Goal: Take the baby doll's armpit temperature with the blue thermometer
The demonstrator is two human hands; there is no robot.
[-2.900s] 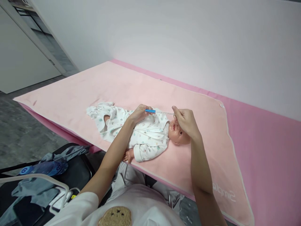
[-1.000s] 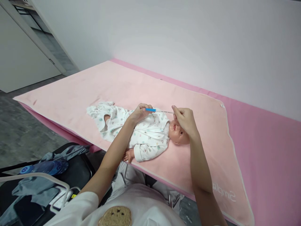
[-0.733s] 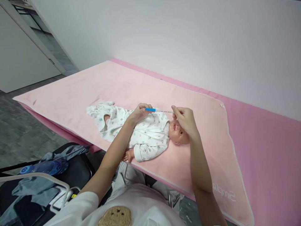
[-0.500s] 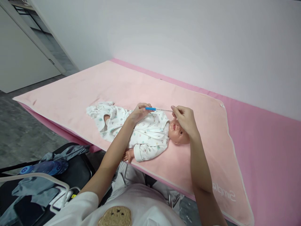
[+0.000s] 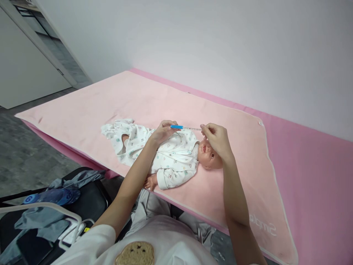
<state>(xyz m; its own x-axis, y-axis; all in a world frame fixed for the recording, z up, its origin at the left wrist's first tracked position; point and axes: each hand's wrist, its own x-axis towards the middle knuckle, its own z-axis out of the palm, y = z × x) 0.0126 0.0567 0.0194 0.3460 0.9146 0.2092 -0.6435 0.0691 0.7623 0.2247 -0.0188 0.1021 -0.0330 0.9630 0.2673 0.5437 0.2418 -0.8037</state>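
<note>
A thin glass thermometer with a blue end (image 5: 177,127) is stretched level between my two hands, above the chest of a baby doll. My left hand (image 5: 163,132) is closed on the blue end. The fingertips of my right hand (image 5: 216,137) pinch the thin clear end, over the doll's head (image 5: 207,156). Lying on its back, the doll wears a white printed outfit (image 5: 173,154); its head points right and my right hand partly covers it. One doll hand (image 5: 150,182) shows near the table edge, beside my left forearm.
A light pink mat (image 5: 104,95) lies over a darker pink cover (image 5: 309,176) on the table, against a white wall (image 5: 220,48). At lower left, a black chair (image 5: 91,191) holds a blue-labelled bottle (image 5: 52,197) and grey cloth (image 5: 41,221).
The thermometer has turned very slightly about its length. Both hands and the doll stay in place.
</note>
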